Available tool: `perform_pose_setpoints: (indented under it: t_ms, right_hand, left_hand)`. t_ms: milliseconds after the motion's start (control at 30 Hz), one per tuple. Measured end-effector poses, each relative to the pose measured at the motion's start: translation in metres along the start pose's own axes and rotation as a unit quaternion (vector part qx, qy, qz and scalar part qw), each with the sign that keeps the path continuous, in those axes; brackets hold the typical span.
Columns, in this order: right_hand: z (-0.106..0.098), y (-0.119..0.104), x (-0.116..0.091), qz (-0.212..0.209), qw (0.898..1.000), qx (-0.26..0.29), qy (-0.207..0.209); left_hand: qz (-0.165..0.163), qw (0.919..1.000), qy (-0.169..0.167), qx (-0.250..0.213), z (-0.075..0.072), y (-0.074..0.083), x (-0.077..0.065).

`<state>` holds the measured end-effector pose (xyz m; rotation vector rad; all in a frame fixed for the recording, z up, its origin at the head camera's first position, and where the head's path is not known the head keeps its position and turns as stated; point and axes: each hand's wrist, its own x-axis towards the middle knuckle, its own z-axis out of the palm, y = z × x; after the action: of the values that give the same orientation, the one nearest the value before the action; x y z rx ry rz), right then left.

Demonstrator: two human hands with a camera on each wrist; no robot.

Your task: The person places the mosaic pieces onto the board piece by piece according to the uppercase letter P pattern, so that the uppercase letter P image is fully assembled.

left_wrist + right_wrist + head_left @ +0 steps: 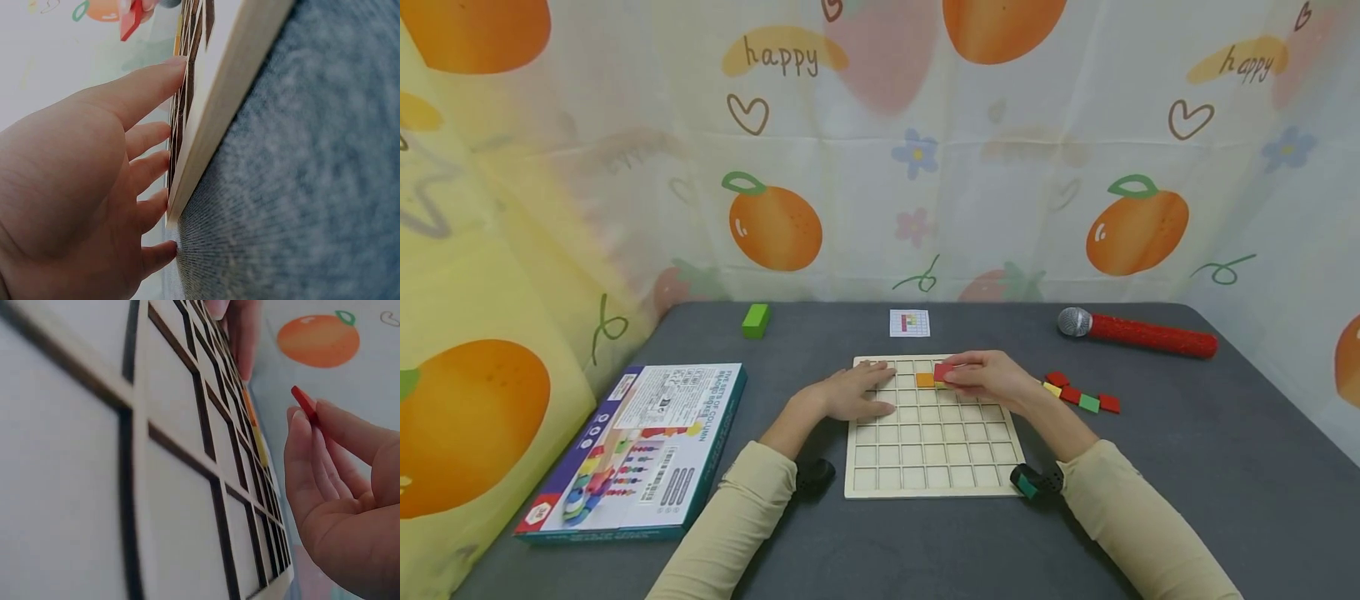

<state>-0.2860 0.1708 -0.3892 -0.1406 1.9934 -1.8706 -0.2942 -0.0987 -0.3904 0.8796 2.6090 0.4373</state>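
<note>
A wooden grid board lies on the table in front of me. My left hand rests spread on its upper left part, fingertips touching the board in the left wrist view. Between thumb and fingers, my right hand pinches a red square tile, held above the board's far rows. In the right wrist view the red tile is tilted and apart from the grid. An orange tile and a yellow tile sit side by side in the grid; the yellow one is mostly covered in the head view.
Right of the board lie several loose tiles in red, yellow and green. Behind them is a red microphone. A small pattern card and a green block are at the back. A flat box occupies the left side.
</note>
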Motion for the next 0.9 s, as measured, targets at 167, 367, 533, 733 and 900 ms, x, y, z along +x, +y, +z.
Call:
perform_pose_setpoints:
  t_ms: [167,367,533,733,900]
  right_hand:
    - [0.009,-0.003,0.004,0.006,1.0,0.007,0.013]
    - [0.02,-0.005,0.008,0.024,0.999,-0.006,0.032]
    - [0.027,-0.007,0.01,0.031,0.999,-0.003,0.042]
    - [0.034,-0.009,0.015,0.049,0.996,-0.004,0.076]
    - [0.038,-0.008,0.02,0.067,0.993,0.002,0.096]
  left_hand:
    - [-0.007,1.0,0.002,0.002,0.0,0.001,0.0]
    - [-0.016,0.9999,0.004,0.006,0.0,0.002,0.001]
    - [-0.02,0.9998,0.001,0.005,0.0,0.001,0.001]
    - [-0.023,0.9997,0.0,0.001,0.001,0.002,0.001]
    - [-0.02,0.9998,0.001,0.002,-0.001,0.003,0.0]
